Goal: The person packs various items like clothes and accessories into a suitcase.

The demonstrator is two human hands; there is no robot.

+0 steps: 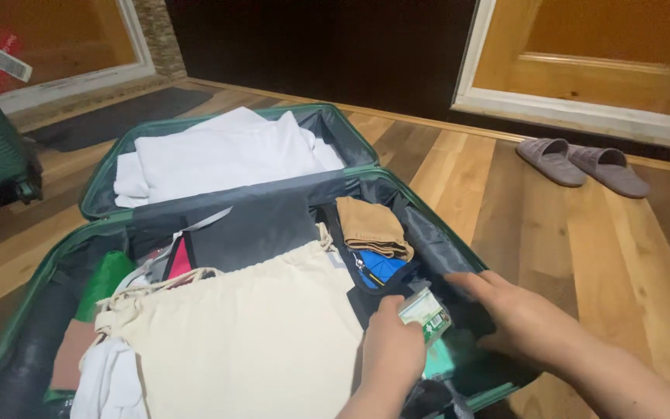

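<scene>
Left hand [391, 351] pinches small green-white packet [426, 314] at green suitcase [459, 252] edge; right hand [523, 316] lies spread, flat beside it. Best seated low beside cream drawstring bag [250, 334].

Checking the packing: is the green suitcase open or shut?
Open. The suitcase lies flat on the floor, both halves showing: white folded cloth in one, a cream drawstring bag in the other.

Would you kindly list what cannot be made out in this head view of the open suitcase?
- Small green-and-white packet: partly covered by the left hand; its kind is unclear.
- Contents under the cream drawstring bag: hidden by it.
- Right hand: fingertips blurred, so contact with the lining is uncertain.
- Suitcase: near end cut off by the bottom edge.
</scene>
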